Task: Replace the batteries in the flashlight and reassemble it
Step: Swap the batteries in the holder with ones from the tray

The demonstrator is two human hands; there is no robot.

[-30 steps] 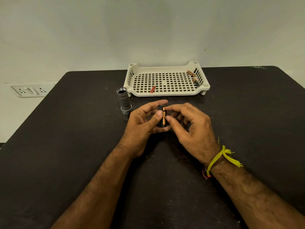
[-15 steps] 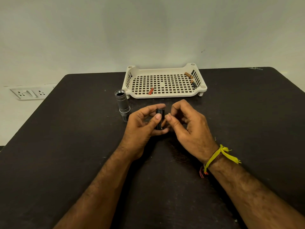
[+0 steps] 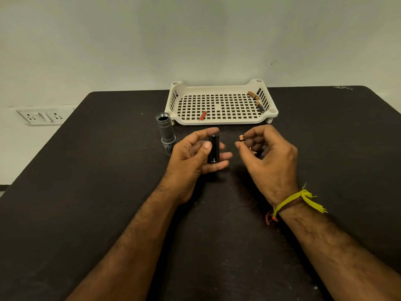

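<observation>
Two hands above the dark matte counter point(image 3: 86, 192), apart.
Left hand point(image 3: 191, 157) grips a black ribbed battery holder point(image 3: 213, 148) upright; right hand point(image 3: 267, 153) pinches a copper-ended battery point(image 3: 242, 138) just beside it; metal flashlight tube point(image 3: 165, 131) stands left.

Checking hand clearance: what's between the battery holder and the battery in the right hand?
Head view: nothing. Only bare table shows in the gap between the holder, gripped by the left hand, and the battery, pinched by the right hand.

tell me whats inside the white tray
Three batteries lie in the white tray: a red battery at the front left, two copper-topped batteries by the right wall. Nothing looks covered.
</observation>
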